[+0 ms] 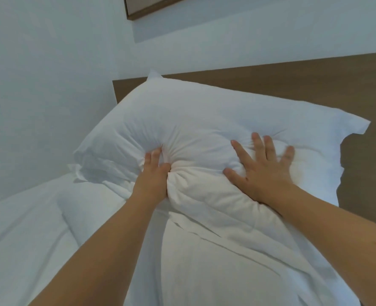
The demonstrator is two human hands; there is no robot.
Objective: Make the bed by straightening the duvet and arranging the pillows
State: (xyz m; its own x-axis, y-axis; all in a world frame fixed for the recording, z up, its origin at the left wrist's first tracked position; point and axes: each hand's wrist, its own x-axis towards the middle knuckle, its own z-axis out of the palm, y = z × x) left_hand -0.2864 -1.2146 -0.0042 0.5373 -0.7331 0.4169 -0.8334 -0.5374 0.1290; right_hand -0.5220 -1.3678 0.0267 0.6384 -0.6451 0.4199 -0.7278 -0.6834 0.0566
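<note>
I'm plumping the pillow (204, 120) against the headboard (293, 85): my left hand (154, 173) pinches a fold, my right hand (264, 171) presses it with spread fingers. Next, I judge, smoothing the dents beneath both.

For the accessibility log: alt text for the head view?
Two bare hands work a white pillow leaning on a brown headboard: left hand bunches its fabric, right hand presses flat. White duvet lies below.
</note>
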